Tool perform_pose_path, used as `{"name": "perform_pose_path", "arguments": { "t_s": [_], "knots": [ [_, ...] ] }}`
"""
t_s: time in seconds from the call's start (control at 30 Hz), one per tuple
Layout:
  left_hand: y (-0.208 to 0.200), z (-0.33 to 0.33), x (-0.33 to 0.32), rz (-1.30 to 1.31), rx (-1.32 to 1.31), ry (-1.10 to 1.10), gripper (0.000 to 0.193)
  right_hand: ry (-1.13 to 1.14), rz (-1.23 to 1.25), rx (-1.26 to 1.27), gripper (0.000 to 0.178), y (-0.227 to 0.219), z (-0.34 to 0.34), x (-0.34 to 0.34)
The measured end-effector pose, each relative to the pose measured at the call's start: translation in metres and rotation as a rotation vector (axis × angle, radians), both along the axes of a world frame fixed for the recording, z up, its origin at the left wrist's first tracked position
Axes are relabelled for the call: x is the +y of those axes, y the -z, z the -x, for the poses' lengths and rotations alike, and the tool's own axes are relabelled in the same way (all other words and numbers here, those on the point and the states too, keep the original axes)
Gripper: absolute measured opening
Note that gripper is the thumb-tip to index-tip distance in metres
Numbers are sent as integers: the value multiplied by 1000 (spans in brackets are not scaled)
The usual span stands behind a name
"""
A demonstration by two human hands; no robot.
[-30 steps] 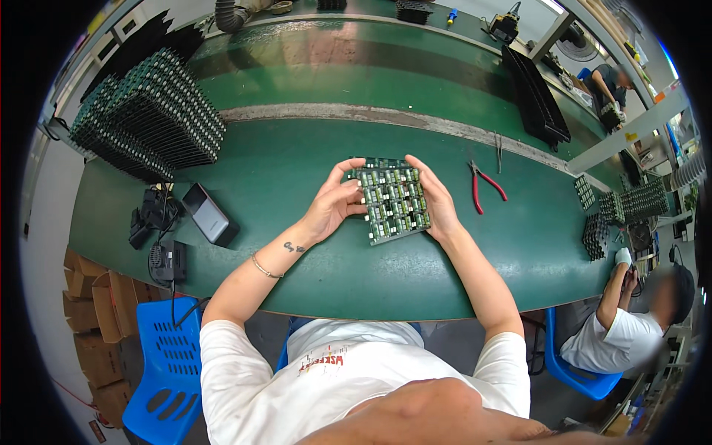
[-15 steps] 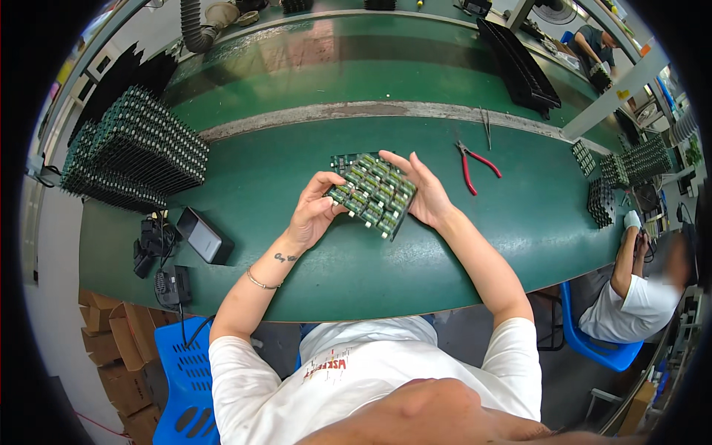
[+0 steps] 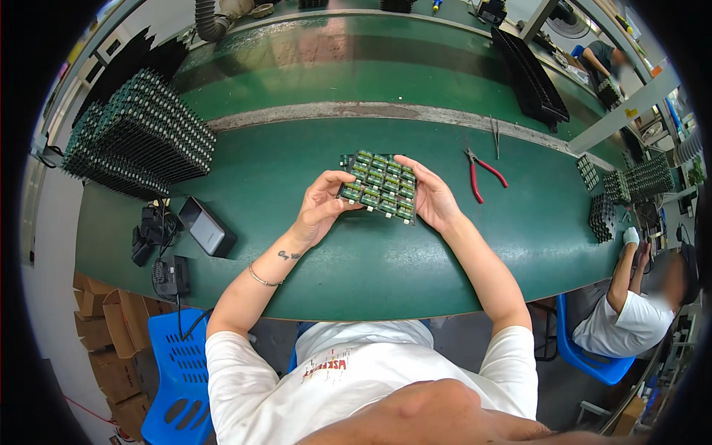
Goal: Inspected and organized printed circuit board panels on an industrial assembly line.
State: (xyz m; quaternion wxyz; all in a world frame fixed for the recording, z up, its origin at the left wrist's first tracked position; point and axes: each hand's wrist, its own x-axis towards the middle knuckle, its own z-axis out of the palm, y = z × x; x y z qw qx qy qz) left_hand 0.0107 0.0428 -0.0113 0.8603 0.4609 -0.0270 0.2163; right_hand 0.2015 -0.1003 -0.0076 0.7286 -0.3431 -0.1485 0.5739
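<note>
A green circuit board panel (image 3: 380, 183), with rows of cylindrical parts, is held above the table in front of me. My left hand (image 3: 320, 206) pinches its left edge between fingers and thumb. On the right edge my right hand (image 3: 436, 200) closes too, fingertips at the upper corner; its thumb is partly hidden. The edge of another green board (image 3: 345, 159) peeks out behind the panel's upper left; most of it is hidden, and I cannot tell whether it is held too. To the right lie red-handled cutting pliers (image 3: 480, 176), jaws pointing away, and metal tweezers (image 3: 495, 138).
Tall stacks of circuit boards (image 3: 152, 137) stand at the left. Nearer are a grey box-shaped device (image 3: 206, 228) and black adapters with cables (image 3: 172, 276). A raised strip (image 3: 319, 113) crosses the table, with a black tray (image 3: 530, 78) beyond. A co-worker (image 3: 630, 315) sits at right, near more boards (image 3: 641, 178).
The panel has turned to lie straighter across my view. My right hand's fingers, raised and spread before, have come down onto its right edge. My left hand keeps its hold.
</note>
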Motion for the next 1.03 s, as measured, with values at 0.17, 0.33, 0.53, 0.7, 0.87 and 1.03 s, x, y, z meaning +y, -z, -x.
{"name": "perform_pose_path", "arguments": {
  "t_s": [0.17, 0.33, 0.53, 0.7, 0.87, 1.03],
  "knots": [
    [0, 2, 1, 0, -1, -2, 42, -33, -19, -13, 38, 4, -2, 1],
    [-5, 0, -2, 22, -18, -5, 40, -33, -25, -18, 38, 3, -3, 1],
    [-10, 0, -2, 117, -8, -9, 39, 25, -35, -49, 41, 2, 0, 2],
    [-9, -8, 7, 161, 118, -174, 41, 141, -119, -256, 47, -4, 10, 0],
    [-1, -11, 20, 149, 142, -242, 45, 194, -105, -626, 56, -18, 34, -5],
    [12, -9, 24, 31, 211, -256, 52, 273, -35, -983, 65, -24, 59, -13]
  ]
}}
